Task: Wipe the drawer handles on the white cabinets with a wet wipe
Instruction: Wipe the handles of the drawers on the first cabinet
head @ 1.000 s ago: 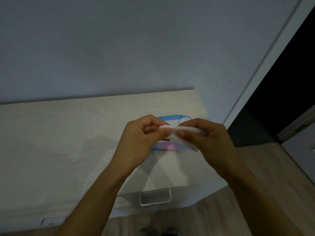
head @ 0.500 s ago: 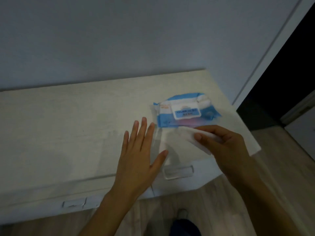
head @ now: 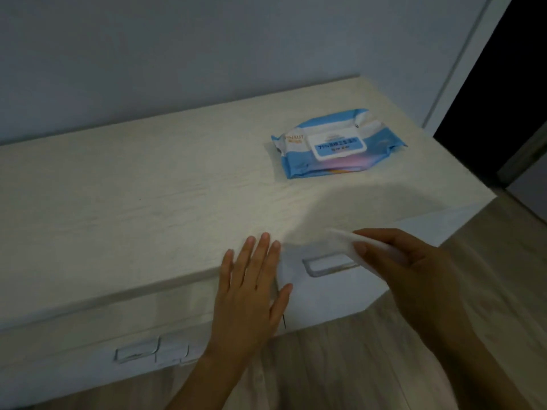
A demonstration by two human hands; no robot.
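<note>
A folded wet wipe is pinched by the right hand, just above the drawer handle. The left hand is held flat, fingers straight, at the white cabinet front edge; nothing is gripped.

Left hand: bare, slim, seen from the back, all 5 digits in view. Short rounded nails on the fingers toward 12 o'clock, softened by blur. Left forearm: bare too, narrow at the wrist, broadening toward the frame edge at 6 o'clock. Right hand: bare, knuckles and back in view, 1 short nail plain on the digit at 9 o'clock. Right forearm: bare as far as the frame corner at 5 o'clock, dimly lit.
</note>
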